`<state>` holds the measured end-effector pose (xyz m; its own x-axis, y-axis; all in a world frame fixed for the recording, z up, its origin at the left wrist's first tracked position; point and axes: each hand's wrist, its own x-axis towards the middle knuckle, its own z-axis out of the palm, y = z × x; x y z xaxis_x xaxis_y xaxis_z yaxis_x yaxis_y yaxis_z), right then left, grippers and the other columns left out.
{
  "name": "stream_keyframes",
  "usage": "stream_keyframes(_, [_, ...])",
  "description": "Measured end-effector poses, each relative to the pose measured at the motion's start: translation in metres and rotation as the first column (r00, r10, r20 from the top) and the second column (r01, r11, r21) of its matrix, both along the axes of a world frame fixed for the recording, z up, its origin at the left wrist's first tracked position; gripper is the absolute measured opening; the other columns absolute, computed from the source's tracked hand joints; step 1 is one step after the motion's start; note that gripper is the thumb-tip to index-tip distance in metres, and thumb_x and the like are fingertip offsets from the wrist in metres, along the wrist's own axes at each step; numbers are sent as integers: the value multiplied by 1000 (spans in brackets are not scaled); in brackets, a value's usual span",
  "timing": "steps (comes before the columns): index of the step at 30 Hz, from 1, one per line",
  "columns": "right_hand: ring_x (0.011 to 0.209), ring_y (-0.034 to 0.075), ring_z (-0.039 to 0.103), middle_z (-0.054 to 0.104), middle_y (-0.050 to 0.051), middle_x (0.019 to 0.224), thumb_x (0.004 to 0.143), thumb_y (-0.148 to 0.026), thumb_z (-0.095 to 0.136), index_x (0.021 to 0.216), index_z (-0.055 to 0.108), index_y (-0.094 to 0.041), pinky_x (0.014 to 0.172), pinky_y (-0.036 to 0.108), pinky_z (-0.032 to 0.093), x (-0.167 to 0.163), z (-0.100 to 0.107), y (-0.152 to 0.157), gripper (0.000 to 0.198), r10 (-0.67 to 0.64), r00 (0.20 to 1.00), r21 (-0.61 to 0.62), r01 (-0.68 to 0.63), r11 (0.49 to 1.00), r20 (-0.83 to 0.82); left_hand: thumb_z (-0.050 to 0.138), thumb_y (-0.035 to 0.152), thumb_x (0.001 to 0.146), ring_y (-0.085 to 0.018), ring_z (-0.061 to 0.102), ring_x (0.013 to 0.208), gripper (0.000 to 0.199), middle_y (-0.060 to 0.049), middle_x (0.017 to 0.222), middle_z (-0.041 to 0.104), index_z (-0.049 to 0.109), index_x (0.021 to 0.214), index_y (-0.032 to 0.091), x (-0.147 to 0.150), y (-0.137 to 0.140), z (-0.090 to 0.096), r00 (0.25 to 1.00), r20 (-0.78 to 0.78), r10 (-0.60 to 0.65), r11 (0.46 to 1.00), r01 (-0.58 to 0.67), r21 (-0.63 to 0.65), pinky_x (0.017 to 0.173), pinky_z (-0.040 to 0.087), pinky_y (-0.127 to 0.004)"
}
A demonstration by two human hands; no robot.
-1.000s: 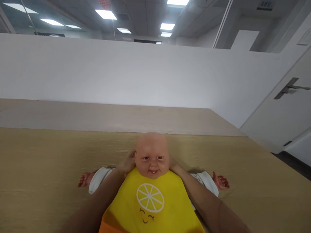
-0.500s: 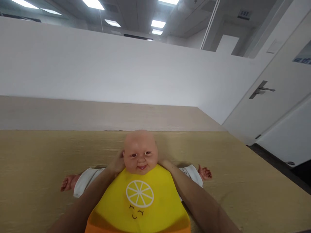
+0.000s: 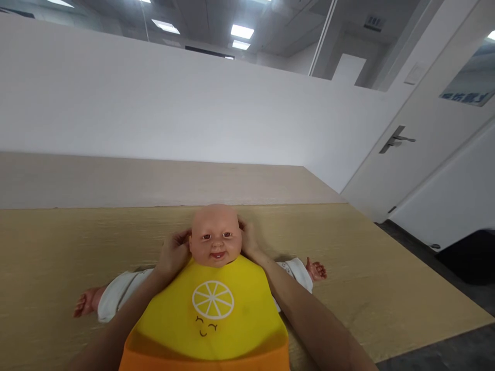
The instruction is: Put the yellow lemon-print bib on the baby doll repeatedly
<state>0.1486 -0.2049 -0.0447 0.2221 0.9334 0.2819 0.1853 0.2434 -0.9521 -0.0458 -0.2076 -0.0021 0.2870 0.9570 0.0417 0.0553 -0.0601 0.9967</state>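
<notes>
A baby doll [image 3: 216, 232] lies face up on the table, its head toward the wall and its arms spread wide in white sleeves. Over its chest lies a yellow silicone bib [image 3: 247, 309] with a white lemon slice, a smiling face and an orange pocket. My left hand [image 3: 175, 253] curls in behind the doll's head on the left, beside the ear. On the other side my right hand [image 3: 249, 239] reaches behind the head too. Both hands look closed, but the fingertips and whatever they hold are hidden behind the head and neck. The bib's neck ends are out of sight.
The wooden table [image 3: 367, 268] stretches to both sides, with a paler board [image 3: 154, 180] along its far edge. Behind stands a white wall [image 3: 154, 103] with glass above. A door [image 3: 417, 154] is at the right, near a dark object [image 3: 467, 257] on the floor.
My hands have come up from beside the neck to the sides of the doll's head, and more of them shows. The view has shifted, moving the scene slightly left.
</notes>
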Motion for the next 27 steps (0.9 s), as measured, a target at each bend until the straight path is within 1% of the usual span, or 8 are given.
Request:
stream_keyframes(3, [76,18,60,68,3,77,73,-32,49,77,64,-16,67,27,47,1,0,0,22,-39,998,-14,38,999,-53,59,32,62,-29,65,96,34,-8,92,74,72,87,13,-1,0,-1,999,-27,28,999,-27,30,81,51,-34])
stream_keyframes(5, [72,17,59,67,3,74,73,-32,50,72,63,-16,64,26,45,2,0,0,21,-79,997,-32,78,996,-21,56,32,63,-28,65,97,37,-8,97,73,71,90,13,-2,1,-3,998,-55,42,998,-40,49,83,50,-33])
stream_keyframes(8, [71,17,59,67,3,73,74,-32,51,69,63,-15,62,25,42,5,2,-1,21,-127,985,-58,134,989,114,54,33,63,-29,66,93,38,-9,96,73,71,90,12,-3,2,-6,991,-124,46,998,-40,52,81,50,-33])
stream_keyframes(11, [74,16,58,68,5,77,77,-27,49,71,65,-14,63,24,39,5,12,-6,21,-171,945,-89,203,975,277,51,34,62,-30,66,93,40,-9,93,74,70,89,12,-5,4,-6,981,-189,36,998,-27,48,80,50,-35])
stream_keyframes(16, [74,13,55,68,7,85,78,-12,48,77,67,-13,61,23,32,2,38,-17,18,-124,806,-163,263,951,578,50,31,55,-32,65,94,39,-7,89,75,70,84,15,-7,4,-2,957,-285,55,998,-42,50,80,50,-35])
stream_keyframes(20, [72,14,56,67,9,91,83,-20,51,82,66,-16,57,25,26,0,55,-24,16,-42,627,-228,343,911,778,49,30,55,-33,66,92,35,-6,84,75,71,80,17,-8,4,1,937,-344,62,997,-39,73,74,51,-34])
stream_keyframes(23, [71,15,57,66,9,94,87,-25,47,86,66,-17,55,27,22,-1,62,-30,20,19,535,-248,358,900,844,50,30,57,-32,66,92,35,-6,85,75,71,81,17,-8,3,4,935,-352,44,997,-17,79,73,50,-32])
stream_keyframes(27, [72,18,59,66,12,97,87,-22,44,93,67,-18,55,28,24,-1,63,-33,24,46,502,-252,350,902,864,49,28,58,-32,66,95,35,-5,86,75,71,83,17,-9,2,7,926,-378,27,994,15,107,72,50,-31])
